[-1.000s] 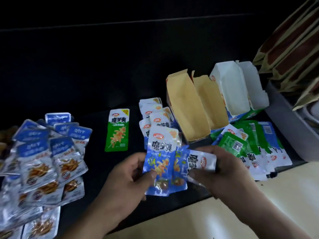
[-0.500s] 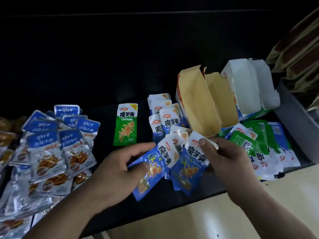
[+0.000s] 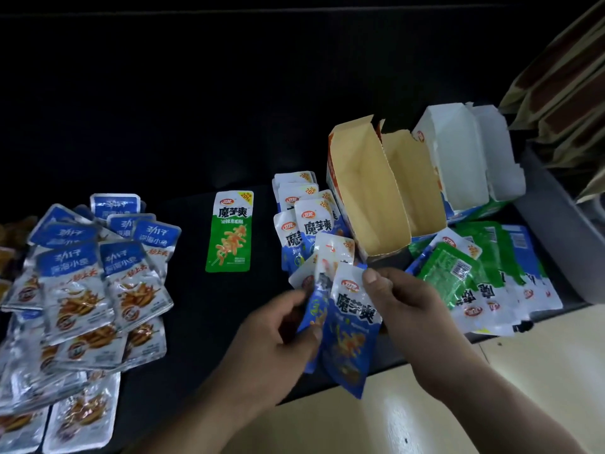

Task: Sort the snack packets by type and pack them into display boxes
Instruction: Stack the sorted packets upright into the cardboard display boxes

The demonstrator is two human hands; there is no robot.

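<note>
L hand point(image 3: 278, 342), R hand point(image 3: 411, 309) grip pkts point(image 3: 353, 326); 2 boxes point(image 3: 366, 191) point(image 3: 458, 152).

Left hand point(image 3: 275, 335) pinching, right hand point(image 3: 406, 309) pinching

"魔芋爽", "20%" on green packet point(image 3: 229, 231)
</note>
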